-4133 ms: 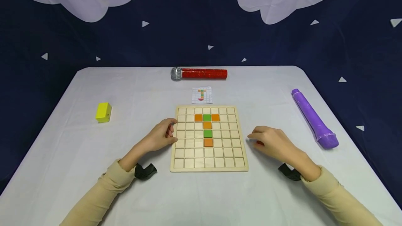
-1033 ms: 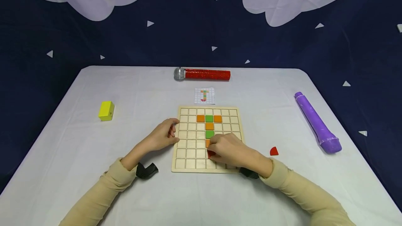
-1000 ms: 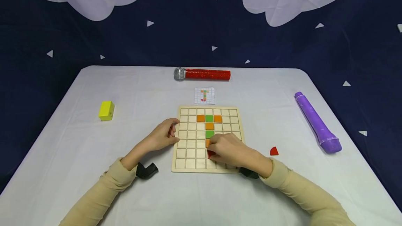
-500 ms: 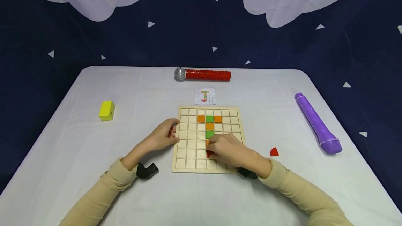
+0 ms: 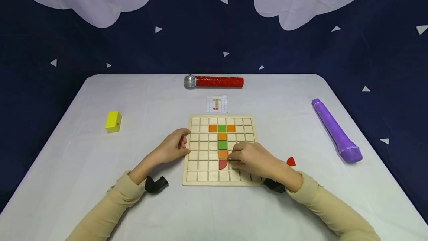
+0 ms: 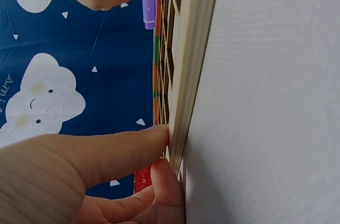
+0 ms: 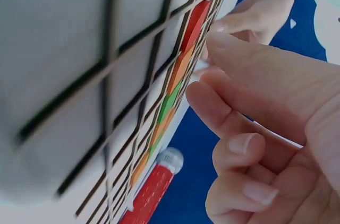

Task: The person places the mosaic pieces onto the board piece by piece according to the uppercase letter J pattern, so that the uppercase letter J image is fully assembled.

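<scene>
A wooden grid board [image 5: 202,176] lies on the white table, with orange and green square tiles [image 5: 222,145] set in a T shape. Below the lowest orange square sits a red quarter-circle tile [image 5: 222,164] in its own cell. My left hand [image 5: 170,147] touches the board's left edge with thumb and index fingertips, spaced apart along it. Just right of the red tile, my right hand [image 5: 254,159] hovers over the board; the right wrist view shows its thumb [image 7: 234,49] and fingers apart, holding nothing. Another red quarter-circle tile [image 5: 291,161] lies right of the board, partly behind the right wrist.
Behind the board lies a small pattern card [image 5: 217,104], then a red toy microphone [image 5: 217,82] at the far edge. A purple microphone [image 5: 337,133] lies at the right, a yellow block [image 5: 113,122] at the left. A dark cloth backdrop [image 5: 187,47] hangs behind the table.
My right hand brought red tiles to the board area, let go of one in the cell under the lowest orange square, and drew back slightly right. The left hand stays at the board's edge.
</scene>
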